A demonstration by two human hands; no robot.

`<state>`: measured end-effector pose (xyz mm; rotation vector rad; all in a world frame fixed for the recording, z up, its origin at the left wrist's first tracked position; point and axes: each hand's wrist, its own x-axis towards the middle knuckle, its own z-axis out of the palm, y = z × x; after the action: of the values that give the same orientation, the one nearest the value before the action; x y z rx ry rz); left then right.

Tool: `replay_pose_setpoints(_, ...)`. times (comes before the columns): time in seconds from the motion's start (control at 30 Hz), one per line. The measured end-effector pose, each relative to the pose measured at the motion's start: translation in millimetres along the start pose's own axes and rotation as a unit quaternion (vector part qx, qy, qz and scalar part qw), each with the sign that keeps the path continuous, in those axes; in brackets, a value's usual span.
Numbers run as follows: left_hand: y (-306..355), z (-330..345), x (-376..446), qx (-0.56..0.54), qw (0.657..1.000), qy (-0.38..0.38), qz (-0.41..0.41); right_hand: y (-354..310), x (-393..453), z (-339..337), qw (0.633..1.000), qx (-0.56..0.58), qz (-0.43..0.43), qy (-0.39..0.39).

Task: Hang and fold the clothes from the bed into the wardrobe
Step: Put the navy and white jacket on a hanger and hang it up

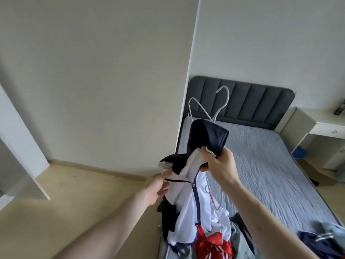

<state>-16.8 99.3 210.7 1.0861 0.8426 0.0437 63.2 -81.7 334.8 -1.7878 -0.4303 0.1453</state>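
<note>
jacket (188, 199) – right hand (220, 161) grips collar | left hand (156, 187) flat on it | hanger (211, 105) base hidden

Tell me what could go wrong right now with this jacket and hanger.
The white hanger sticks out above the jacket, only partly in, so it may slip free. The right hand pinches just the collar, and the left hand lies open against the shoulder, so the jacket could drop onto the clothes pile.

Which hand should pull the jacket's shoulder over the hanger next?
Probably left. The left hand is open, touching the jacket shoulder; the right hand grips the collar and hanger.
</note>
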Motion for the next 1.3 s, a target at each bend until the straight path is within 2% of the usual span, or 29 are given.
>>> replay_pose_setpoints(0.2,39,-10,5,0.058,0.984,0.082,0.150,24,-9,-31,0.999,-0.032,0.031,0.029)
replay_pose_setpoints(0.3,63,-12,-7,0.116,0.972,0.081,0.186,40,-13,-45,0.996,-0.045,0.068,0.037)
replay_pose_setpoints(0.43,89,-13,-28,0.201,0.962,-0.026,0.182,50,-20,-51,0.994,-0.052,0.096,0.014)
replay_pose_setpoints(0.5,97,-14,-35,0.188,0.966,-0.090,0.155,57,-20,-53,0.992,-0.071,0.108,0.002)
replay_pose_setpoints(0.6,104,-20,-46,0.140,0.967,-0.203,0.070,63,-19,-54,0.989,-0.093,0.114,-0.017)
replay_pose_setpoints(0.67,108,-24,-49,0.151,0.962,-0.218,0.059,63,-19,-54,0.987,-0.112,0.113,-0.031)
replay_pose_setpoints(0.7,109,-26,-50,0.171,0.961,-0.200,0.081,62,-19,-53,0.985,-0.128,0.111,-0.039)
replay_pose_setpoints(0.77,111,-28,-48,0.247,0.944,-0.106,0.190,62,-16,-52,0.981,-0.153,0.105,-0.051)
replay_pose_setpoints(0.83,114,-30,-46,0.344,0.886,0.007,0.311,66,-12,-49,0.981,-0.161,0.096,-0.056)
replay_pose_setpoints(0.87,115,-31,-43,0.367,0.866,0.036,0.338,68,-10,-48,0.981,-0.161,0.094,-0.051)
replay_pose_setpoints(1.0,115,-32,-35,0.360,0.867,0.057,0.339,65,-3,-41,0.985,-0.147,0.083,-0.033)
replay_pose_setpoints(1.13,117,-38,-26,0.369,0.868,0.081,0.321,47,-10,-40,0.985,-0.152,0.053,-0.067)
replay_pose_setpoints(1.3,126,-48,-20,0.408,0.837,0.112,0.348,35,-24,-51,0.977,-0.190,0.007,-0.093)
